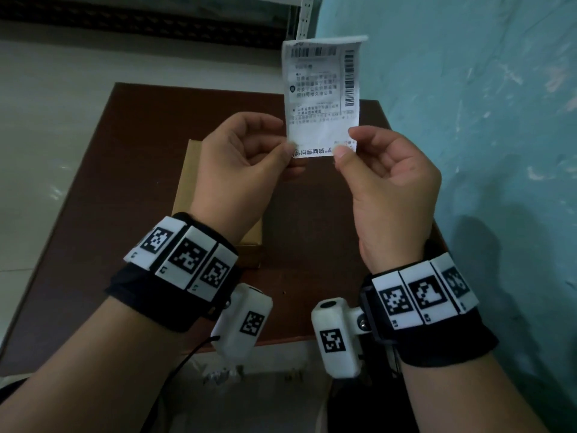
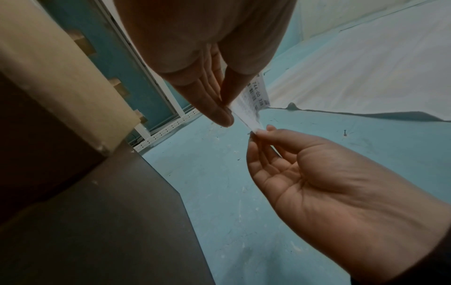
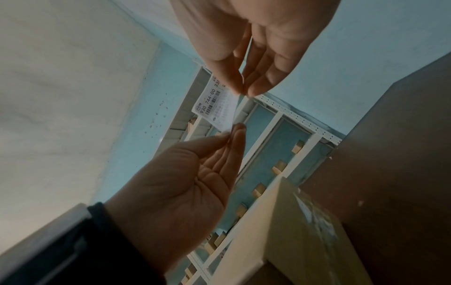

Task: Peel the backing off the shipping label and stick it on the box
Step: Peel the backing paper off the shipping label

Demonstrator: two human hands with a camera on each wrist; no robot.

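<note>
Currently both hands are up over the worktop, sharing the shipping label between them. Left hand pinches the label's lower-left corner between thumb and forefinger, remaining fingers curled loosely toward the palm. Right hand pinches the lower-right corner the same way, thumb tip on the printed face. Label hangs in the air, upright, printed side toward the head camera: barcodes along the top and the right edge, text block in the middle, logo strip at the bottom; top right corner curls a little. Can't tell from any view whether the backing has started to separate at the pinched edge. Box, plain brown cardboard, lies flat on the dark brown worktop, below and behind the left hand, largely hidden by that wrist; label and box are well apart, not touching. Both wrists carry black bands with white marker tiles and a white camera pod. Teal wall runs along the right side; pale tiled floor on the left; white perforated shelf upright at the top.
</note>
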